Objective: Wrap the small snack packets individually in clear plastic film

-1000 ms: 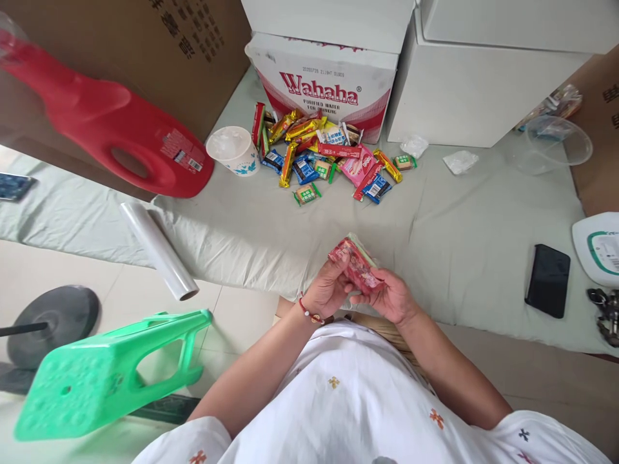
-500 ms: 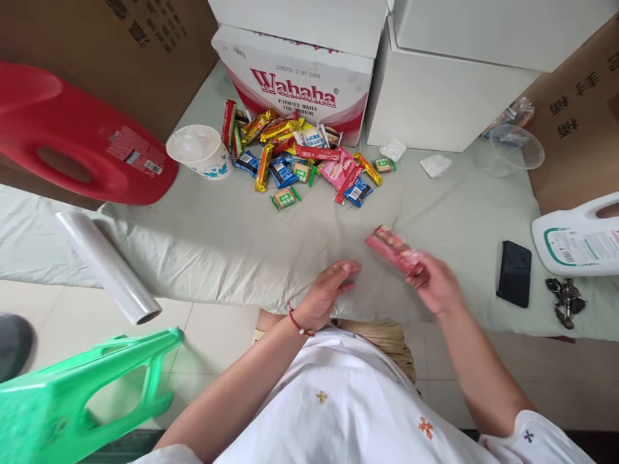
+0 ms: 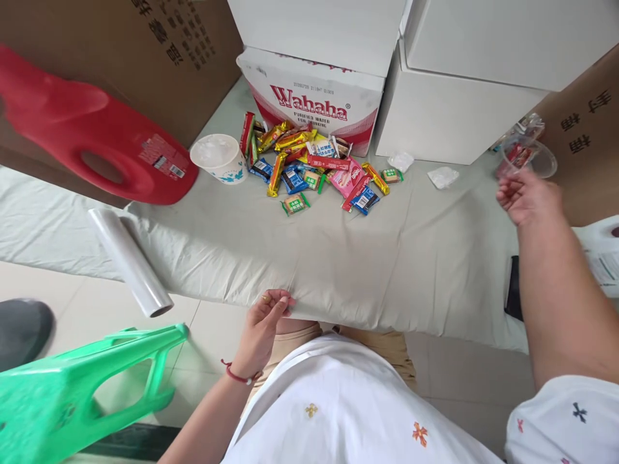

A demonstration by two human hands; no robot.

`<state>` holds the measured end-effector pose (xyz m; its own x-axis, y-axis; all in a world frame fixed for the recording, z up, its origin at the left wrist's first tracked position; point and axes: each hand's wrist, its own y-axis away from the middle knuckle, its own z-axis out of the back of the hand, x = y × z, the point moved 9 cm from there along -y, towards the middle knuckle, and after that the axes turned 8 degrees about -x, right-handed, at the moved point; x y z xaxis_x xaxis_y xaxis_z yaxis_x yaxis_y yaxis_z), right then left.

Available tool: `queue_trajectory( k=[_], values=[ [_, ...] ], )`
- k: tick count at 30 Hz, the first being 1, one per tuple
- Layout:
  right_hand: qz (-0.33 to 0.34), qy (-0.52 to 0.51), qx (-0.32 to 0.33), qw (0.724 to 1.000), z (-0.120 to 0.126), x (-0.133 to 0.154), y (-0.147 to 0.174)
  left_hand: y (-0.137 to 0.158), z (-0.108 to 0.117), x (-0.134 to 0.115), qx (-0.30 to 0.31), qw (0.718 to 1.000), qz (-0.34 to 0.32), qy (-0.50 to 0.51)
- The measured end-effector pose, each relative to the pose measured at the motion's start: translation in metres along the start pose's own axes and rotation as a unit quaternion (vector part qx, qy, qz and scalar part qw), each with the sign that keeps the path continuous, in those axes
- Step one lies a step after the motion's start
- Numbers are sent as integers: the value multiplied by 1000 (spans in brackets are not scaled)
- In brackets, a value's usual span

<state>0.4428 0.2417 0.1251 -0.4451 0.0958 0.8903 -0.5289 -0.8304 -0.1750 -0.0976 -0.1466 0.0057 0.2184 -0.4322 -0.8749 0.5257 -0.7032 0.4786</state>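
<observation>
At the far right, my right hand (image 3: 525, 196) is just in front of a clear plastic cup (image 3: 546, 158), its fingers loosely bent and holding nothing that I can see. A red snack wrapper (image 3: 520, 156) shows inside the cup, beyond my fingertips. My left hand (image 3: 265, 319) hovers by the table's front edge, thumb laid against the curled fingers, with nothing visible in it. Several wrapped snacks (image 3: 302, 166) in red, yellow, blue, green and pink lie heaped in the middle, away from both hands.
Behind the heap stand a Wahaha carton (image 3: 314, 96) and white boxes (image 3: 449, 109). To the left are a paper cup (image 3: 220, 158), a red jug (image 3: 97, 135) and a plastic roll (image 3: 130, 264). A phone (image 3: 513, 293) is partly hidden by my right forearm. A green stool (image 3: 72, 386) stands below.
My right hand has carried the red snack wrapper from the front middle to the clear cup and let go of it. My left hand has moved left and closed; the view has shifted slightly.
</observation>
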Motion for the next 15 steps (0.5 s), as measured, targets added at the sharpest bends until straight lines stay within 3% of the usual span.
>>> queue_trajectory(
  k=[3,7,10,13,15],
  values=[
    [-50,25,97,994,-47,-24,54,-6,14,-5,-49,991,-73,-101],
    [10,61,179,982,-110,-19,90,-24,23,-27,-106,952,-172,-230],
    [126,107,238,957,-161,6,90,-35,22,-39,-131,929,-224,-265],
    [270,216,279,896,-210,29,88,-39,13,-41,-125,908,-274,-291],
    [303,263,287,870,-231,33,85,-36,5,-42,-127,883,-320,-319]
  ],
)
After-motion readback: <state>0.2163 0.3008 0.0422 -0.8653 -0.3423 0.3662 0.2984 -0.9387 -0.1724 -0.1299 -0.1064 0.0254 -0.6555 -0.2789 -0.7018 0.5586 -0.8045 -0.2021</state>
